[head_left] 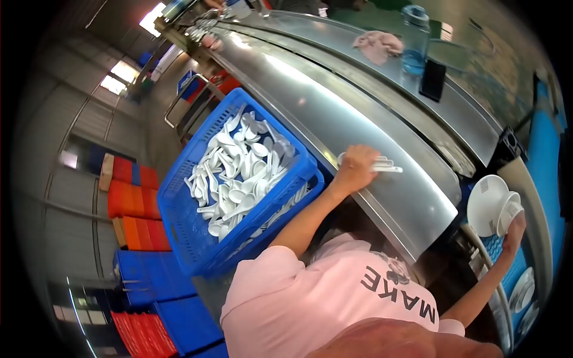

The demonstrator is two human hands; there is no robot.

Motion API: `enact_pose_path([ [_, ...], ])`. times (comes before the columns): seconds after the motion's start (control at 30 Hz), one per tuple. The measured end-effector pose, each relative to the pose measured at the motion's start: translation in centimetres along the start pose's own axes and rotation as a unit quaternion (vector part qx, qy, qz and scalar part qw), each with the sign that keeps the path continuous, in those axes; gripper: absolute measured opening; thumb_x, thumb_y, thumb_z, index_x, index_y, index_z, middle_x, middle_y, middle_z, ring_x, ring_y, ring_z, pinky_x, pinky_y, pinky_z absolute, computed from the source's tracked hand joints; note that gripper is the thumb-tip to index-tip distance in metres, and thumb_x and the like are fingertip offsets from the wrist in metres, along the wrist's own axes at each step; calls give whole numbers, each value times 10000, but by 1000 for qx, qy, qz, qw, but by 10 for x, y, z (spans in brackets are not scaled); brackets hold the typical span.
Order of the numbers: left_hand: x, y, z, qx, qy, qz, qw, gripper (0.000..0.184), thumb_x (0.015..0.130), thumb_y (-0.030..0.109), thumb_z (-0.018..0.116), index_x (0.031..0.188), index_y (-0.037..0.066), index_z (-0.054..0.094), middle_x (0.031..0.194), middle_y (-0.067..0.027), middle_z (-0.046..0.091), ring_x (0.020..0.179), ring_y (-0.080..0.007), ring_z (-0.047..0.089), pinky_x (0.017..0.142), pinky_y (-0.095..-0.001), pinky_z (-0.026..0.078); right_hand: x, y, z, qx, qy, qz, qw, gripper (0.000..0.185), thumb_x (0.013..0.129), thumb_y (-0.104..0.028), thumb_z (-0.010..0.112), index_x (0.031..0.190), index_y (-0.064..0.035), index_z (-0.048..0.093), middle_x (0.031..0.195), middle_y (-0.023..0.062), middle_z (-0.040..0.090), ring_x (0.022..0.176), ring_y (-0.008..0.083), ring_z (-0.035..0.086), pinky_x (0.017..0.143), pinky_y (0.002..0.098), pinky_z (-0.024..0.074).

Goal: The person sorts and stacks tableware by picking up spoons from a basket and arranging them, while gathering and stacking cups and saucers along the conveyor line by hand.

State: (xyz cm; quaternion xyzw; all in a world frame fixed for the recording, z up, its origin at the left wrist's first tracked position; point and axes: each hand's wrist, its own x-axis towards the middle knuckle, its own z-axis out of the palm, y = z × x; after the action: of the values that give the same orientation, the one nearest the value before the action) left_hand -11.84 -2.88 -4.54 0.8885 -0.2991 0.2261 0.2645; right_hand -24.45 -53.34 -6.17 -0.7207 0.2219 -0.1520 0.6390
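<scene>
My left hand [357,169] is wrapped round several white spoons [387,164] over the shiny metal counter [412,197]; their handles stick out to its right. To its left stands a blue crate [179,238] with a heap of white spoons [242,197] in it. At the right my right hand [514,231] grips a small white bowl [508,212], whose rim is against a larger white bowl [486,200]. Both are above a blue conveyor belt [514,271], where more white dishes [523,289] lie nearer to me.
A pink cloth [378,46], a clear blue bottle [415,45] and a black phone [433,80] are on the far metal ledge. Blue crates [185,322] and orange-red stacks [137,200] stand at the left. Part of a co-worker's arm [215,4] shows at the top.
</scene>
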Motion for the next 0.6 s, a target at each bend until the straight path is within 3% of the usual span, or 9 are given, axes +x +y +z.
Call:
enact_pose_path([
  [0.1,2,0,2,2,-10,-6,1000,287,560,98,681,815,73,550,767,-88,557,754,-277,531,666,-373,397,22,-9,44,-61,-18,-13,998,291,850,-174,491,1080,-6,551,989,76,588,875,159,561,778,286,441],
  [0.17,2,-1,1,3,-9,-10,1000,308,559,93,686,832,86,545,786,-72,558,765,-257,528,676,-356,397,35,-12,65,-62,-38,-28,997,289,789,-141,535,1036,4,572,946,61,595,855,147,552,768,277,431],
  [0.3,-2,-7,5,-2,-7,-19,1000,302,572,108,686,843,76,557,804,-90,566,775,-280,530,686,-373,396,56,-9,101,-110,-37,-36,993,291,726,-101,549,998,-13,607,928,48,607,853,137,553,767,277,432],
  [0.37,-3,-8,7,-14,-26,-5,1000,297,580,116,683,848,71,563,815,-101,571,782,-297,530,693,-384,395,62,-10,117,-204,-37,-24,978,232,714,-90,521,916,-27,618,856,34,610,785,141,547,711,311,435],
  [0.4,-2,-3,6,-18,-27,-10,999,293,586,123,680,851,68,567,820,-109,574,783,-308,531,695,-394,396,64,-2,116,-159,-87,-60,982,207,696,-91,523,874,-33,614,802,24,599,747,142,533,672,318,431],
  [0.6,5,4,11,1,-45,-10,999,330,575,59,675,885,84,565,844,-84,581,808,-290,533,712,-384,396,56,-28,170,-28,-104,78,991,326,627,5,490,933,18,602,811,81,604,694,179,567,609,304,461],
])
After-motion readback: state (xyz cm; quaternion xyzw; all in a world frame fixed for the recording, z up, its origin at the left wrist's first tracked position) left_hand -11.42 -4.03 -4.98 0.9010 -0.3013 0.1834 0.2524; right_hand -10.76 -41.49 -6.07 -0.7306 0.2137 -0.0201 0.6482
